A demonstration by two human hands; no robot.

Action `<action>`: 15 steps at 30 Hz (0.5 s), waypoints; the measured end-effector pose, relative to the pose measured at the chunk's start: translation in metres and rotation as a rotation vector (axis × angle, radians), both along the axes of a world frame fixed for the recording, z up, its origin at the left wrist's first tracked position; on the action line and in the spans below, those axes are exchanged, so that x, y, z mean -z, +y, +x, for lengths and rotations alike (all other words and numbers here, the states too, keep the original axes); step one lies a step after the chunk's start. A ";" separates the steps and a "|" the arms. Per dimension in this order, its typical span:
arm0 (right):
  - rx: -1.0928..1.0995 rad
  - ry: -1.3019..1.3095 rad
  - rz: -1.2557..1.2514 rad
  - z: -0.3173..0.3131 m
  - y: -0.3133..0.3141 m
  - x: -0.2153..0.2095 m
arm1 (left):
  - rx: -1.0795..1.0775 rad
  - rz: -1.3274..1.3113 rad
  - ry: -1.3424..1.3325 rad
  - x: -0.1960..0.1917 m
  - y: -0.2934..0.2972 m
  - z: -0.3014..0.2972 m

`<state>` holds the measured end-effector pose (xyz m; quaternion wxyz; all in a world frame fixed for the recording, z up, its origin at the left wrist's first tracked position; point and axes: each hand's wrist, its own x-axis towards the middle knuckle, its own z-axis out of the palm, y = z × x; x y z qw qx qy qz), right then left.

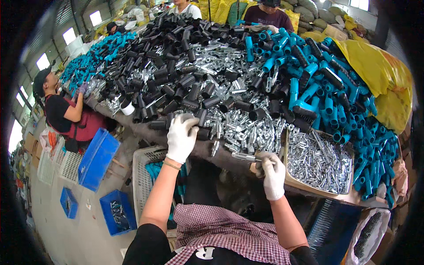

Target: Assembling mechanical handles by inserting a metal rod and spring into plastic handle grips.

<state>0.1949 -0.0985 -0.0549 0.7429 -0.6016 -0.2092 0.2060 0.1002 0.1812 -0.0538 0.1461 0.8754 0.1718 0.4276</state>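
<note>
My left hand [181,139], in a white glove, is at the near edge of the heap with its fingers curled round a short black plastic tube [203,133]; part of the grip is hidden behind the glove. To its right, my gloved right hand [272,176] is closed on a slim silver metal rod [244,157] that points left, in front of the table edge. Between the hands, a small silver metal fitting [215,148] lies at the edge. Loose silver metal parts [251,134] and black tubes [190,81] are piled beyond them.
A tray [287,175] of small metal pins stands right of my right hand. Teal plastic handles [329,104] are heaped behind it, beside yellow sheeting [375,70]. A pale crate [138,176] and blue bins [98,161] stand lower left. A co-worker [62,104] works at the left; others are across the table.
</note>
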 end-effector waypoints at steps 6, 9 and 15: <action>-0.073 -0.137 -0.003 0.016 0.000 0.023 | 0.175 0.090 0.189 -0.056 0.013 0.083; -0.097 -0.190 -0.033 0.016 -0.001 0.015 | 0.165 0.194 0.415 -0.060 0.026 0.145; -0.157 -0.136 0.015 0.016 0.005 0.025 | 0.095 0.274 0.749 -0.062 0.038 0.191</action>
